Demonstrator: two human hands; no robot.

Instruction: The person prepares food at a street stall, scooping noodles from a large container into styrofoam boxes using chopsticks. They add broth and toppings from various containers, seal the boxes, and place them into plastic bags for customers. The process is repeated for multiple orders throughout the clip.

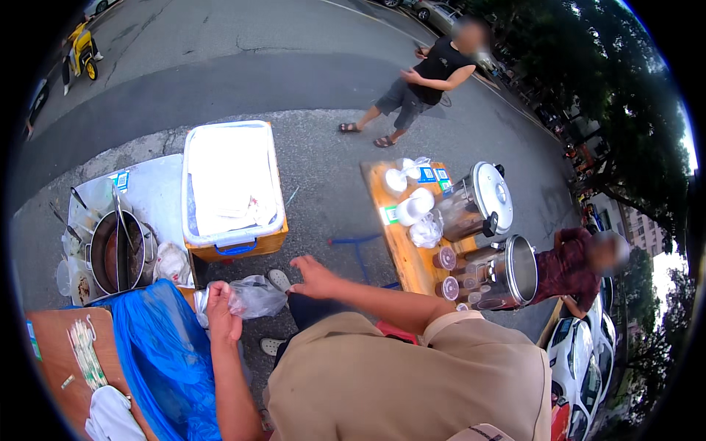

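My left hand (223,310) is closed on the gathered end of a clear plastic bag (256,296). The bag hangs out to the right of the fingers, and what is in it, if anything, I cannot make out. Just past the bag, my right hand (315,276) is held out with thumb and fingers apart and nothing in it. Beyond both hands stands a lidded white plastic bin (234,176) with a blue handle. A steel pot (118,253) with a divider and dark liquid sits left of the bin, utensils leaning in it.
A blue plastic sheet (163,353) lies beside my left forearm, near a brown board (55,338) holding packed sticks. Right, a wooden table (401,253) carries tall metal containers (522,270), cups and bags. One person (434,73) stands on the road, another (566,272) behind the table.
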